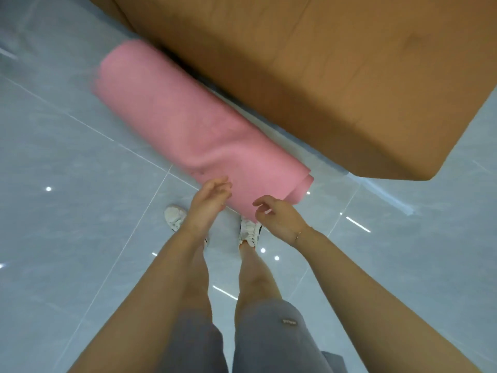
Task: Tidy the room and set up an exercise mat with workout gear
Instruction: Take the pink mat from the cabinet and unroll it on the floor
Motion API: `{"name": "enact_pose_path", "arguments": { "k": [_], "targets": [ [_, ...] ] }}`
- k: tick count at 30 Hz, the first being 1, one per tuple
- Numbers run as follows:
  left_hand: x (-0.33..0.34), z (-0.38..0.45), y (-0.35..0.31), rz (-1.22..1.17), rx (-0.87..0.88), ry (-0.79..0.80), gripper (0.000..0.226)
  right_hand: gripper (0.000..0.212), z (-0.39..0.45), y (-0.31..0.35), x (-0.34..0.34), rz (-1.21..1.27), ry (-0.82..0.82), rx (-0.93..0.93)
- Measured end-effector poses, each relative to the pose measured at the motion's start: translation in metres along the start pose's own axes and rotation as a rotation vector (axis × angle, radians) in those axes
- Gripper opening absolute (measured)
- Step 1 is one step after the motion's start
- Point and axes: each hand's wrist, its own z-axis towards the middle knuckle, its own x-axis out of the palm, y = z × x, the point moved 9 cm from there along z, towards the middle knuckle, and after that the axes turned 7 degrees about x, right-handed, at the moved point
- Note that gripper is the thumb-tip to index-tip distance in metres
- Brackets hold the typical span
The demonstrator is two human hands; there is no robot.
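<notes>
A rolled pink exercise mat (174, 122) lies on the grey tiled floor, running from the upper left down to my feet, alongside the brown sofa. Its near end shows the loose spiral of the roll and is blurred at the far end. My left hand (209, 200) hovers just over the mat's near end, fingers loosely apart, holding nothing. My right hand (277, 218) is beside it at the mat's near corner, fingers spread and curled, also with nothing in it. Whether either hand touches the mat is unclear.
A large brown sofa (336, 76) fills the upper right, its edge close behind the mat. My feet in white sneakers (248, 232) stand right at the mat's end. Glossy grey floor tiles (67, 211) stretch to the left and lower right.
</notes>
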Motion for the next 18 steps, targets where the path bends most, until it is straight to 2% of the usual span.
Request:
{"name": "enact_pose_path", "arguments": {
  "k": [3, 6, 10, 14, 18],
  "targets": [
    [-0.013, -0.048, -0.057, -0.067, 0.060, 0.029, 0.031, 0.026, -0.052, 0.047, -0.017, 0.095, -0.024, -0.081],
    [-0.032, -0.094, -0.105, -0.104, 0.087, 0.013, 0.044, 0.024, -0.100, 0.082, -0.045, 0.121, -0.073, -0.116],
    [-0.060, -0.148, -0.159, -0.158, 0.149, 0.002, 0.029, 0.022, -0.159, 0.130, -0.083, 0.259, -0.139, -0.137],
    [-0.081, -0.183, -0.206, -0.135, 0.204, 0.036, 0.028, 0.021, -0.206, 0.188, -0.099, 0.279, -0.141, -0.231],
    [-0.122, -0.206, -0.252, -0.159, 0.295, -0.006, 0.028, 0.022, -0.236, 0.249, -0.094, 0.264, -0.103, -0.333]
  ]
}}
